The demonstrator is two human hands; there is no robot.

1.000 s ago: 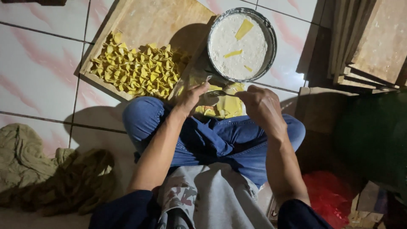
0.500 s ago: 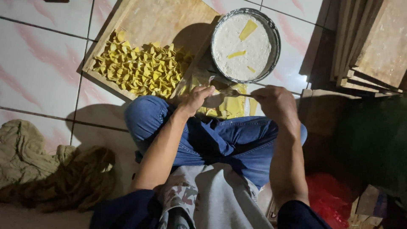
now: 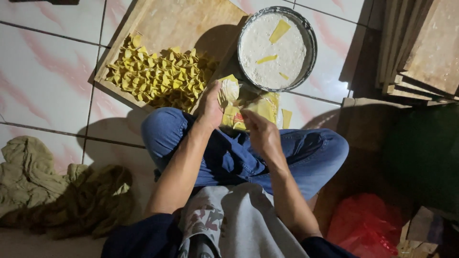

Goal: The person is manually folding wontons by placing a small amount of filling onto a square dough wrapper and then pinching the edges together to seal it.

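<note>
Yellow square dough wrapper (image 3: 229, 91), thin and pale with a whitish spoonful of filling in its middle, lies in the left hand (image 3: 210, 106), whose fingers curl around it above the person's knee. The right hand (image 3: 260, 131) hovers just beside it, half closed; whether it pinches anything I cannot tell. Folded yellow dumplings (image 3: 158, 76) are heaped along the near edge of the wooden board (image 3: 186, 21). At the board's right corner stands the round metal bowl of white filling (image 3: 277, 48).

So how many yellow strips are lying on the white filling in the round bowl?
3: a large one near the far rim, a thin one mid-bowl, and a tiny one toward the near rim. Others may be buried in the filling.
</note>
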